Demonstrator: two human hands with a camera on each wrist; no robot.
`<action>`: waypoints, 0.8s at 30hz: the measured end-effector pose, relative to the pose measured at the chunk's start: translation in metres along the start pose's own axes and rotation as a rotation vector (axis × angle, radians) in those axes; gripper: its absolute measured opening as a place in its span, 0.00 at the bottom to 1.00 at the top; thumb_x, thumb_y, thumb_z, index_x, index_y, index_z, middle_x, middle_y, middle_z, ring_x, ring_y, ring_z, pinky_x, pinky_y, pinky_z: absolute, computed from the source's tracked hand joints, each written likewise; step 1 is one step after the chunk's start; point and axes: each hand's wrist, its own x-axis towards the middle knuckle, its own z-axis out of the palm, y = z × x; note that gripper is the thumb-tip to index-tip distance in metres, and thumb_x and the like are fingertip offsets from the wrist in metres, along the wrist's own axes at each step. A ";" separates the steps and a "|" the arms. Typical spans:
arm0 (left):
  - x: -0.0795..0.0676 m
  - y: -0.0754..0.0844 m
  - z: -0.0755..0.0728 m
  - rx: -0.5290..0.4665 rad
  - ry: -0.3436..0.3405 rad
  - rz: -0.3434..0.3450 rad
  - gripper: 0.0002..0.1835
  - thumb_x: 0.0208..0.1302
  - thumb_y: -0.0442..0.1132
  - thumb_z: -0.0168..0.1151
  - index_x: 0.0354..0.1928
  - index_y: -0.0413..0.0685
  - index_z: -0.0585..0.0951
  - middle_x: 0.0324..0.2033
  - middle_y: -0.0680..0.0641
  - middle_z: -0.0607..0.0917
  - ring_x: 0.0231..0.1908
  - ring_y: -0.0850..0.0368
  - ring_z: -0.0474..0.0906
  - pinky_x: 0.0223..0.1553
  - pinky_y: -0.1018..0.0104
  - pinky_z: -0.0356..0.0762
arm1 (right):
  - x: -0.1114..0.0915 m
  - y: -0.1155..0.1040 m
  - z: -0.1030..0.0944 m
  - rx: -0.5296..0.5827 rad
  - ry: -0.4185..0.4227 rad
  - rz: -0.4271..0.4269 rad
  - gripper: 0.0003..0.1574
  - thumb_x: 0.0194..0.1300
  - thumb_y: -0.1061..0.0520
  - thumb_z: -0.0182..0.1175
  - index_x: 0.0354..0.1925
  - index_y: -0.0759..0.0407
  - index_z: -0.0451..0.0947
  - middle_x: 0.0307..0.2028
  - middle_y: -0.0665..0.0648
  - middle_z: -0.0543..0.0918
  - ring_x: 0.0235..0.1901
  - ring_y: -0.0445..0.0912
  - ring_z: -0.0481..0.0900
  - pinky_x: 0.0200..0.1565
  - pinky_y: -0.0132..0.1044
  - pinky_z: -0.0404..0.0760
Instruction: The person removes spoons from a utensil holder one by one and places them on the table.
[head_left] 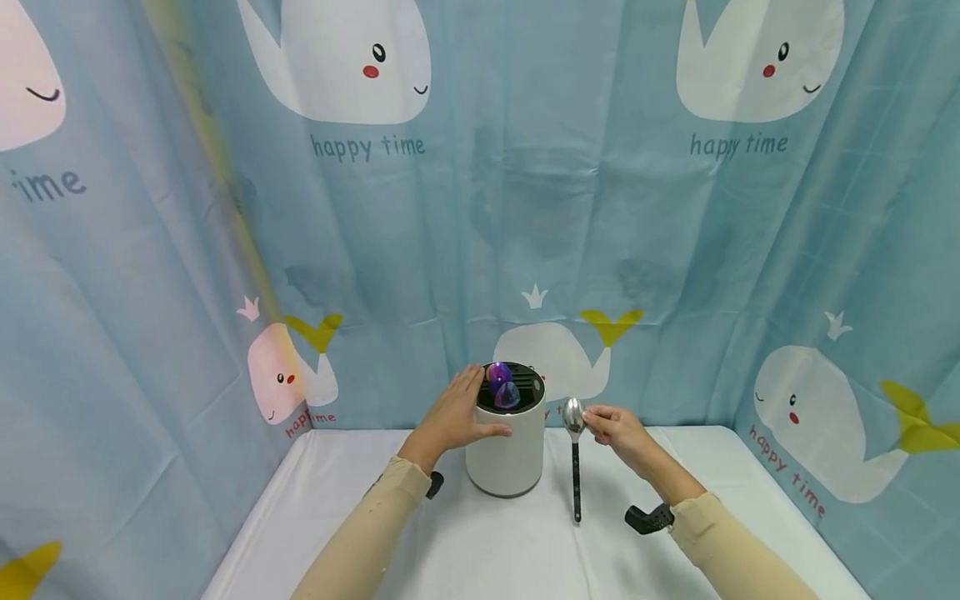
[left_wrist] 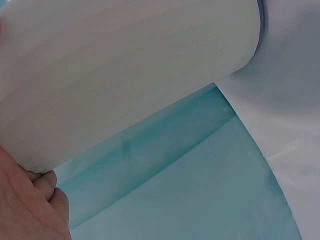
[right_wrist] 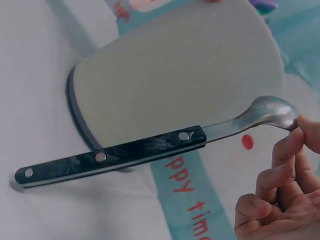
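Observation:
A white round utensil holder (head_left: pixel 504 454) with a black slotted top stands upright on the table. Shiny purple-blue utensil heads (head_left: pixel 507 395) stick up from its slots. My left hand (head_left: pixel 455 417) holds the holder by its upper left side, thumb across the front and fingers around the back near the rim. To the right, my right hand (head_left: pixel 617 429) pinches a spoon (right_wrist: pixel 115 152) by the edge of its silver bowl, between thumb and fingertips. The spoon hangs with its bowl up and its black riveted handle (head_left: pixel 576 483) pointing down, beside the holder.
A white cloth (head_left: pixel 480 550) covers the table. Light blue curtains (head_left: pixel 517 208) with printed whales surround it at the back and both sides, close behind the holder. Dark wrist devices (head_left: pixel 649 519) are worn on both arms.

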 end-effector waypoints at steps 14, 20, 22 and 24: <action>-0.001 0.001 -0.001 0.005 -0.006 0.001 0.70 0.58 0.78 0.69 0.87 0.41 0.49 0.86 0.41 0.50 0.86 0.44 0.42 0.85 0.48 0.43 | 0.017 0.041 0.008 0.173 0.179 0.170 0.12 0.83 0.54 0.59 0.44 0.60 0.84 0.30 0.50 0.75 0.30 0.43 0.68 0.33 0.34 0.70; -0.001 0.001 -0.001 0.014 -0.005 -0.008 0.70 0.58 0.78 0.69 0.87 0.41 0.49 0.86 0.41 0.50 0.86 0.45 0.42 0.85 0.49 0.43 | 0.027 0.057 0.020 0.116 0.254 0.207 0.19 0.82 0.54 0.61 0.54 0.72 0.82 0.31 0.51 0.78 0.29 0.42 0.68 0.31 0.33 0.69; -0.001 0.001 -0.001 0.010 -0.003 -0.005 0.70 0.59 0.78 0.70 0.87 0.41 0.49 0.86 0.41 0.51 0.86 0.44 0.42 0.85 0.49 0.43 | 0.029 0.061 0.023 0.113 0.280 0.222 0.18 0.81 0.55 0.62 0.51 0.72 0.83 0.30 0.50 0.78 0.29 0.42 0.68 0.31 0.33 0.69; -0.001 0.002 -0.002 0.012 -0.002 -0.003 0.70 0.59 0.78 0.70 0.87 0.41 0.49 0.86 0.40 0.51 0.86 0.44 0.42 0.85 0.49 0.43 | 0.032 0.065 0.026 0.097 0.314 0.240 0.15 0.80 0.55 0.63 0.45 0.69 0.85 0.29 0.50 0.79 0.30 0.42 0.70 0.31 0.33 0.70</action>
